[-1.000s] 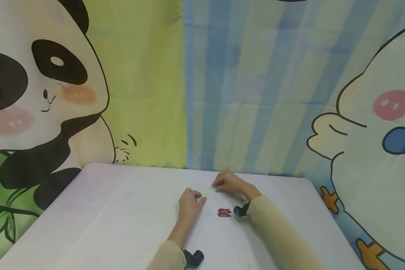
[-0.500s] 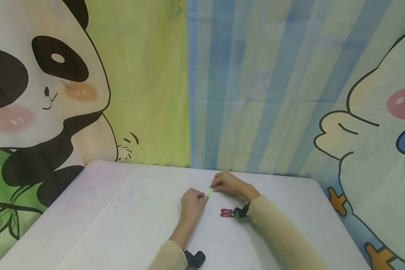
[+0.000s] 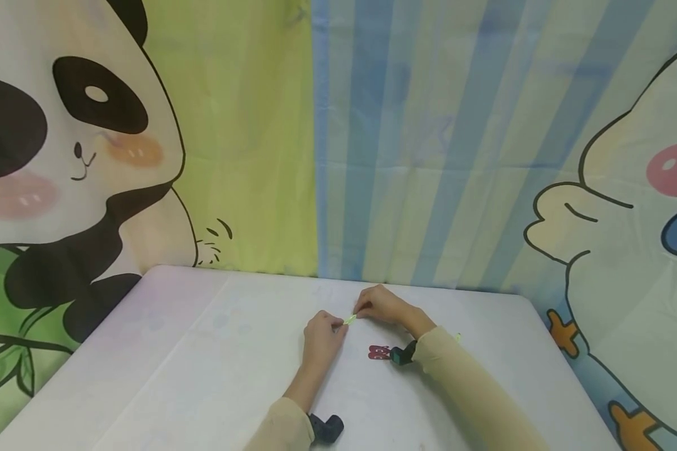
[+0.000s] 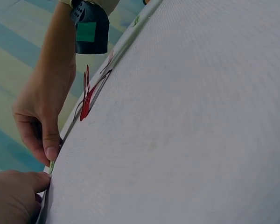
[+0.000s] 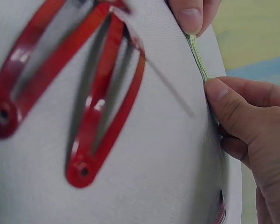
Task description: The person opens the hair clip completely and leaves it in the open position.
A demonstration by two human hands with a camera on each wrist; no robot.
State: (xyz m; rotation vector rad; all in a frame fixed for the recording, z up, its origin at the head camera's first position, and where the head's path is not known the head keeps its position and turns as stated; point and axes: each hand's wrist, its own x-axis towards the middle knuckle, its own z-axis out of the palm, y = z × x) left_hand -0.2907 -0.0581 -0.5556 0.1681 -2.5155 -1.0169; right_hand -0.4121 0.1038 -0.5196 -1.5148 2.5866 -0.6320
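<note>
Far left, a large panda (image 3: 90,156) is seen printed on the cloth backdrop, beside a yellow-green panel (image 3: 248,156). The white counter (image 3: 203,369) is set in front. Left hand (image 3: 320,335): a black wrist camera (image 3: 327,429) is worn at the cuff; one end of a thin yellow-green strip (image 3: 350,320) is pinched between thumb and finger. The strip is held at the far part of the counter, spanned between the two hands, near the surface; fine lengthwise lines are shown in the right wrist view. Its other end is pinched by the thumb and finger of the right hand (image 3: 385,304).

Red clips (image 3: 379,352) are seen nearer the viewer, on the counter, partly covered by the right wrist's black camera (image 3: 403,353); rounded, holed ends are shown close up. Past the right sleeve (image 3: 474,388), a small yellow-green piece (image 3: 458,337) is partly hidden. Far right, a white cartoon figure (image 3: 632,300) is printed on the backdrop.
</note>
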